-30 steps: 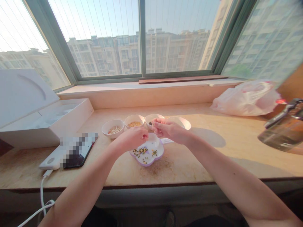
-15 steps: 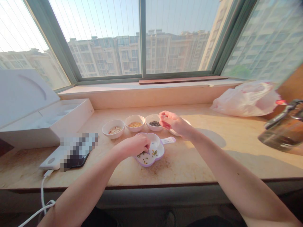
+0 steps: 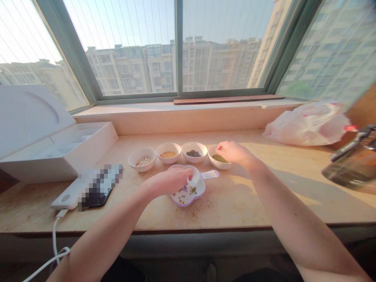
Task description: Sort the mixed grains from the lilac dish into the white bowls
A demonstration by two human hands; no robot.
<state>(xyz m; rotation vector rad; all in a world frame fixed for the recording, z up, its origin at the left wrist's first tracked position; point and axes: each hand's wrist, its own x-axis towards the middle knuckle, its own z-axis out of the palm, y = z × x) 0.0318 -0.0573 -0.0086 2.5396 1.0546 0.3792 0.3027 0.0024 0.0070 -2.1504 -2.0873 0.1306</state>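
A small purple-rimmed dish (image 3: 196, 194) with mixed beans lies on the stone counter. My left hand (image 3: 170, 181) is over its left side, fingers pinched down among the beans. Behind the dish stand several small white bowls in a row: one with pale pieces (image 3: 141, 158), one with yellow grains (image 3: 168, 152), one with dark beans (image 3: 194, 151) and one with green beans (image 3: 217, 159). My right hand (image 3: 232, 152) hovers over the green-bean bowl, fingertips pinched together just above the beans. What either pinch holds is too small to make out.
An open white box (image 3: 53, 150) sits at the left, with a phone and a white power bank (image 3: 88, 187) in front of it and a cable hanging off the edge. A plastic bag (image 3: 307, 123) and a glass jar (image 3: 352, 162) stand at the right.
My right hand moved right, from near the dark-bean bowl to over the green-bean bowl. My left hand dropped from above the purple dish down into it.
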